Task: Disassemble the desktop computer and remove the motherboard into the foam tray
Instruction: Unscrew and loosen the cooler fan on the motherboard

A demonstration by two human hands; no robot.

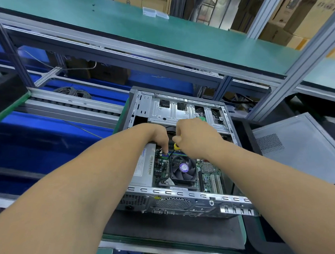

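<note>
Bare shiny metal computer case (pixel 184 192), matt green workbench shelf (pixel 159 32)

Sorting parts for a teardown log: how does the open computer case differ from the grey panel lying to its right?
The computer case is an open box showing the motherboard and cooler fan; the side panel is a single flat sheet. The computer case sits in front of the person with both hands inside; the side panel lies apart, untouched. The case's rear vent is round, the panel's a square perforated patch. Both are grey metal.
</note>
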